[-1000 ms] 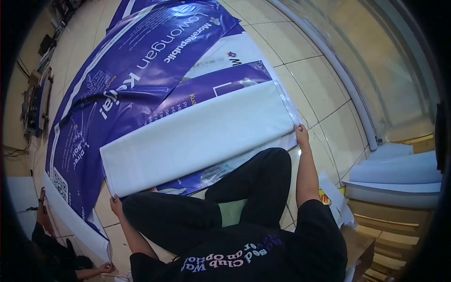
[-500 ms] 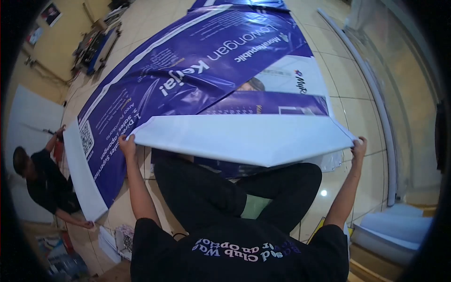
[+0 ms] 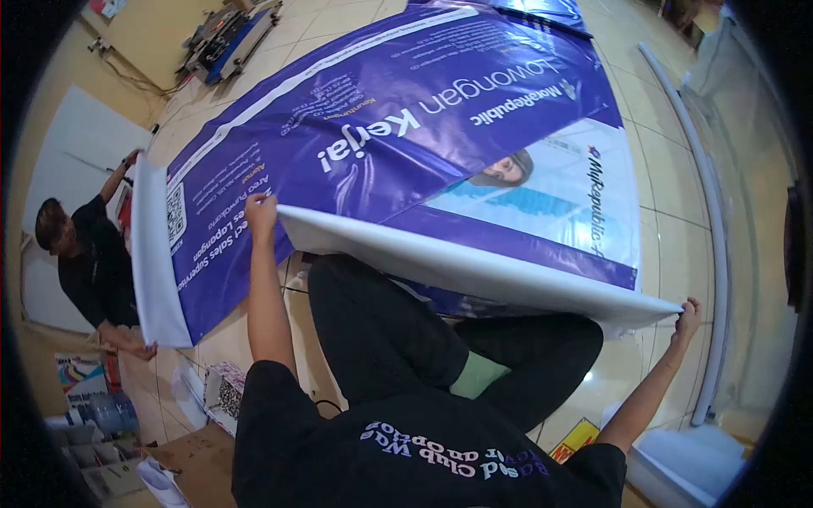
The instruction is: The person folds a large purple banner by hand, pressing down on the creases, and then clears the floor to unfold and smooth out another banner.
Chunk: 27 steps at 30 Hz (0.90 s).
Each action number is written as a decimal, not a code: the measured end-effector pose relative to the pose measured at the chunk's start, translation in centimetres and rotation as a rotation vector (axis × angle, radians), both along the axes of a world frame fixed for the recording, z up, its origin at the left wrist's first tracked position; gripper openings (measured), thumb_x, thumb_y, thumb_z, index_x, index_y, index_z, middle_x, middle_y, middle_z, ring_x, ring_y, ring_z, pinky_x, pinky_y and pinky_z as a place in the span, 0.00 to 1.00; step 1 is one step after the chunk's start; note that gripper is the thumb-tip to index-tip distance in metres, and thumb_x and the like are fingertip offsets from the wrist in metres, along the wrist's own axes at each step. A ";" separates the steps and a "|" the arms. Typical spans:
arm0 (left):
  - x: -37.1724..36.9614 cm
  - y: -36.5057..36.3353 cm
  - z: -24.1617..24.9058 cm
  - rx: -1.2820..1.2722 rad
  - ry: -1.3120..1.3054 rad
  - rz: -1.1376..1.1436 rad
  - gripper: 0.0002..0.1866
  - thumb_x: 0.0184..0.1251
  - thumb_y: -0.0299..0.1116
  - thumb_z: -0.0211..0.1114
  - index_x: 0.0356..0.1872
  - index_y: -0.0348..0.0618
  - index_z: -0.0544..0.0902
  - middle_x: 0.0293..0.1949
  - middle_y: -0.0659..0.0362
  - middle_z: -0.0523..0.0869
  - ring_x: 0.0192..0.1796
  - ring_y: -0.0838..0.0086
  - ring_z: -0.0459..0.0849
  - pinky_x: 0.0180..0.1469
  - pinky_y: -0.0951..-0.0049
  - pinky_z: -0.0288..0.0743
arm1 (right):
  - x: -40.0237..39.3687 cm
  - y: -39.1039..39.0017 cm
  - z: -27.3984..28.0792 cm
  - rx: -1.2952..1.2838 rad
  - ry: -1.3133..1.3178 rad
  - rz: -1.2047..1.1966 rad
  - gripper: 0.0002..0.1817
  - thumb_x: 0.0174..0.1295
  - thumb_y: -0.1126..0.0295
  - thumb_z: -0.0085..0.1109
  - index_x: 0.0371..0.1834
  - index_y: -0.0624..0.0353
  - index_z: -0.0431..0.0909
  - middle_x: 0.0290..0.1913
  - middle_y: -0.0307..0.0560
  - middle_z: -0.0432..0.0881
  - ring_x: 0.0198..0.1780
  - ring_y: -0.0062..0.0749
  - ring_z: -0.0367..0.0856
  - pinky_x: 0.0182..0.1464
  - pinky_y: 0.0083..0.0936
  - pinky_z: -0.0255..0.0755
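My left hand is closed on the near left corner of a folded white banner edge. At the other end of this edge, my right hand pinches the corner. The white strip hangs taut between both hands, above my crossed legs. Beyond it a large purple banner lies wrinkled across the floor, with a white printed panel on its right part. At the left, a co-worker holds another white edge of the purple banner with both hands.
A long grey tube lies on the tiles at the right. White rolls are at the lower right. A box of small metal pieces, cardboard and a water bottle are at the lower left. A machine stands at the upper left.
My left hand has moved up and my right hand down, so the white edge slants. More of the printed panel shows. The co-worker's upper hand is higher, and the view has shifted.
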<state>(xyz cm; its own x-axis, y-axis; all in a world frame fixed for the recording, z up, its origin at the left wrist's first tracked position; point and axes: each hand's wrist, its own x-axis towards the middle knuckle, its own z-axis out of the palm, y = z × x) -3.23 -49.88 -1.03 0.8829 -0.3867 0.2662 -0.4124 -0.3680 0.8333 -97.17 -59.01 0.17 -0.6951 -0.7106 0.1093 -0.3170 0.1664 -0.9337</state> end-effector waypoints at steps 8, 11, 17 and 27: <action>4.4 -4.7 -10.0 -0.017 0.341 -0.247 0.20 0.63 0.42 0.52 0.45 0.34 0.74 0.34 0.54 0.80 0.35 0.71 0.78 0.36 0.72 0.72 | -4.6 -8.1 -11.9 0.164 -0.138 0.127 0.23 0.58 0.60 0.52 0.56 0.54 0.66 0.45 0.45 0.75 0.44 0.28 0.71 0.46 0.27 0.65; 3.0 -2.4 -13.3 0.203 0.372 -0.271 0.22 0.63 0.45 0.52 0.44 0.32 0.75 0.35 0.54 0.81 0.34 0.72 0.79 0.33 0.74 0.72 | -3.1 -6.2 -19.9 0.464 0.333 0.248 0.24 0.58 0.57 0.53 0.54 0.61 0.68 0.45 0.49 0.75 0.45 0.32 0.72 0.47 0.27 0.66; 1.3 0.3 -12.9 0.377 0.351 -0.361 0.22 0.60 0.47 0.58 0.38 0.32 0.78 0.27 0.53 0.81 0.27 0.71 0.78 0.26 0.70 0.71 | -3.7 -4.7 -20.5 0.494 0.213 0.300 0.24 0.56 0.51 0.56 0.34 0.68 0.74 0.30 0.46 0.75 0.32 0.31 0.69 0.35 0.28 0.67; 1.1 -4.1 1.1 0.166 0.049 -0.195 0.20 0.52 0.46 0.64 0.30 0.35 0.81 0.27 0.48 0.82 0.31 0.64 0.80 0.35 0.66 0.71 | -5.2 -8.8 -4.3 0.175 0.507 0.352 0.16 0.59 0.60 0.53 0.30 0.65 0.70 0.27 0.42 0.71 0.30 0.26 0.64 0.34 0.26 0.62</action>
